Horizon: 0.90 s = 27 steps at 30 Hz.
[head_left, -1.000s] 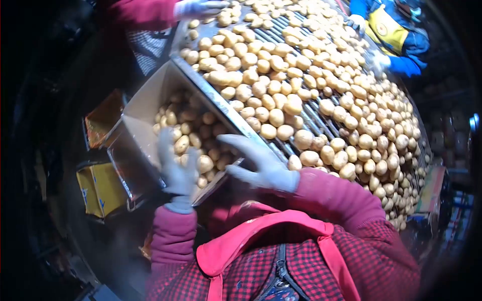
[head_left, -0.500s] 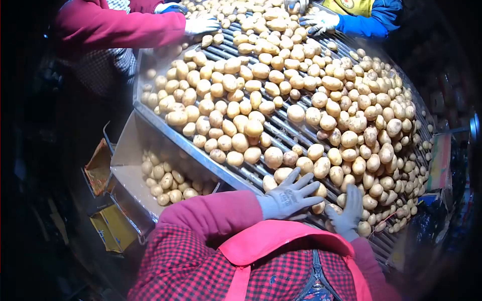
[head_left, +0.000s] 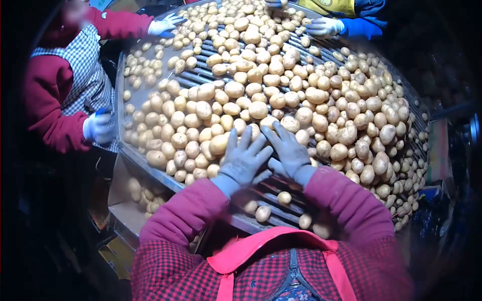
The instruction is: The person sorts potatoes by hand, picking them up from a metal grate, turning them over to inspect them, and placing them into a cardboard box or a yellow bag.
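Both of my hands wear grey gloves and lie spread over potatoes on a slatted metal table. My left hand [head_left: 243,159] has its fingers apart, its tips touching potatoes [head_left: 218,143] near the table's middle. Close beside it on the right, my right hand [head_left: 289,151] reaches forward, fingers extended against the pile. Neither is wrapped round a potato. Below my hands a few loose potatoes [head_left: 262,213] rest on the bare slats [head_left: 278,204].
A box [head_left: 120,206] with potatoes stands below the table's left edge [head_left: 153,175]. A person in a checked apron [head_left: 85,70] is at the left. Another person's gloved hand [head_left: 325,27] touches potatoes at the far right.
My hands have moved forward and left, closer together, and potatoes have shifted away from the near slats. The person at the left has moved back, one hand now beside the table.
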{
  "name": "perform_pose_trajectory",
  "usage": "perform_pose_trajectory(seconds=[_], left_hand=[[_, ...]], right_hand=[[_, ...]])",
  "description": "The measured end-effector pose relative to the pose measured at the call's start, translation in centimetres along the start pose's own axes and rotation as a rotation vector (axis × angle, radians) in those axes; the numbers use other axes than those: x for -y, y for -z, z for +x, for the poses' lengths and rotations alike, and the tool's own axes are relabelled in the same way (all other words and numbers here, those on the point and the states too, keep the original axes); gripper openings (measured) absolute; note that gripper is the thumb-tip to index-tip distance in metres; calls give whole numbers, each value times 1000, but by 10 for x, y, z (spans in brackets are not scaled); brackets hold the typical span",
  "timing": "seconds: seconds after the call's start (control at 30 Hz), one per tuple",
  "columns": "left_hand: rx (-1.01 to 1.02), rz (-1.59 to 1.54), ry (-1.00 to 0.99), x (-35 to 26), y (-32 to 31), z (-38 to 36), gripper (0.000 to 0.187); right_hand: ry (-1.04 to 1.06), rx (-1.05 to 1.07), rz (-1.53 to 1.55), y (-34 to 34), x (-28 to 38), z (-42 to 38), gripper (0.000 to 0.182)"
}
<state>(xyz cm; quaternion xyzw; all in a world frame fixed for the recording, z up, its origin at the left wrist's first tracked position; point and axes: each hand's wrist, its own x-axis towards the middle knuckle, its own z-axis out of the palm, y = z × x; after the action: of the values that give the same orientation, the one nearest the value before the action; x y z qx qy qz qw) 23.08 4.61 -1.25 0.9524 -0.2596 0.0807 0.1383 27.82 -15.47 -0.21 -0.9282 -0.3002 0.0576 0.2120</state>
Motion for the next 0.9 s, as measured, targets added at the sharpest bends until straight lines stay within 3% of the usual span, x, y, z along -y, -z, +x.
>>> perform_pose_trajectory(seconds=[0.1, 0.13, 0.2, 0.33, 0.4, 0.47, 0.5, 0.53, 0.57, 0.6, 0.67, 0.73, 0.8, 0.87, 0.9], left_hand=[[15, -3, 38, 34, 5, 26, 69], [15, -3, 47, 44, 4, 31, 69], [69, 16, 78, 62, 5, 40, 75], [92, 124, 142, 99, 10, 47, 78], [44, 179, 275, 126, 1, 56, 83], [172, 240, 388, 148, 8, 66, 82], [127, 243, 383, 164, 5, 66, 79], [81, 246, 381, 179, 1, 65, 76], [40, 294, 412, 189, 1, 65, 71], [80, 307, 471, 195, 10, 72, 70], [-79, 302, 498, 223, -9, 80, 68], [-204, 233, 454, 235, -16, 84, 65], [-237, 91, 391, 245, -14, 88, 62], [-339, 62, 236, 257, -12, 106, 56], [-251, 25, 296, 252, -6, 121, 56]], right_hand=[[67, -143, -41, -33, -20, 38, 95], [-37, -73, -36, -23, -11, 50, 98], [-6, -171, -16, -35, -19, 70, 100], [68, -117, -1, -30, -12, 118, 97], [92, -193, 49, -32, -16, 143, 87], [61, -27, 86, -9, -17, 155, 77], [2, 27, 137, 11, -22, 158, 66], [85, -155, 264, 15, -42, 160, 53], [12, -249, 267, 39, -49, 159, 47], [-65, -329, 220, 55, -75, 165, 48], [-46, -448, -81, 89, -152, 180, 53], [-186, -369, -239, 112, -224, 182, 63], [-409, -100, -224, 126, -243, 187, 64], [-365, -49, -227, 125, -257, 191, 68], [-384, 16, -163, 120, -263, 203, 69]])
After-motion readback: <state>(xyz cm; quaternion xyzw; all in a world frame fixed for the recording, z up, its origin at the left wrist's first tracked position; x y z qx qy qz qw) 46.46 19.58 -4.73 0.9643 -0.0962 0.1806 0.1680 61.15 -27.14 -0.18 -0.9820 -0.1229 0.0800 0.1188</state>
